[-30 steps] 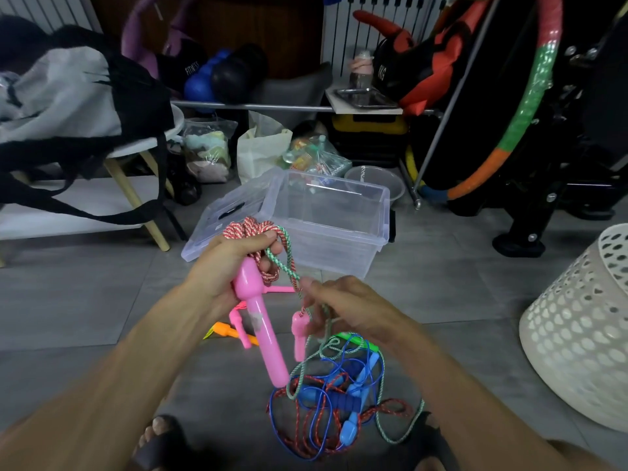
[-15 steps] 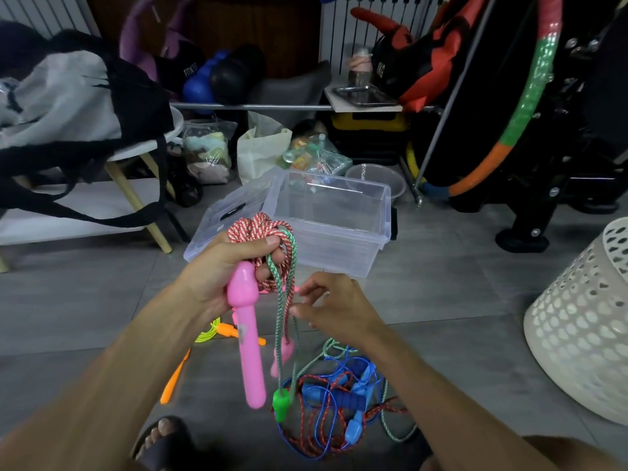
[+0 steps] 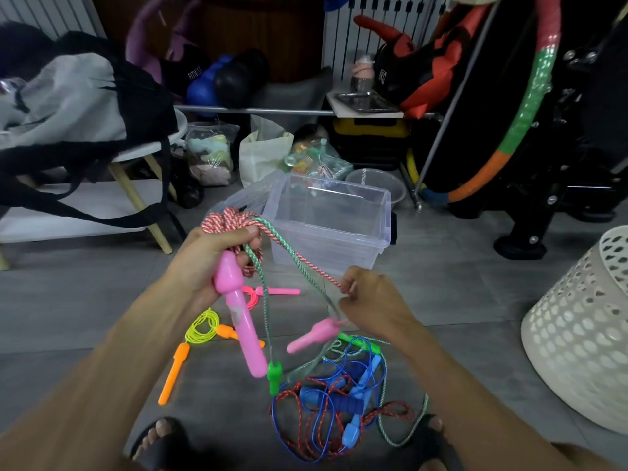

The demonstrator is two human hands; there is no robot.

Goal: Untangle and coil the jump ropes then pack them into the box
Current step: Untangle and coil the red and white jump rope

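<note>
My left hand (image 3: 212, 256) grips a coil of red-and-white rope (image 3: 226, 220) together with its long pink handle (image 3: 243, 329), which hangs down. My right hand (image 3: 370, 302) pinches the free end of that rope near the second pink handle (image 3: 314, 334). A green-and-white rope (image 3: 263, 294) runs through my left hand and drops to a green handle (image 3: 273, 377). On the floor below lies a tangle of blue, red and green ropes (image 3: 343, 399). The clear plastic box (image 3: 331, 224) stands open just beyond my hands.
A yellow rope with orange handles (image 3: 200, 333) and a small pink rope (image 3: 268, 292) lie on the grey floor. A white perforated basket (image 3: 584, 331) stands at the right. The box lid (image 3: 243, 200), a white table with bags and sports gear fill the back.
My right hand has moved right and down, pulling the red-and-white rope out taut from the coil. The second pink handle swung up beside my right hand.
</note>
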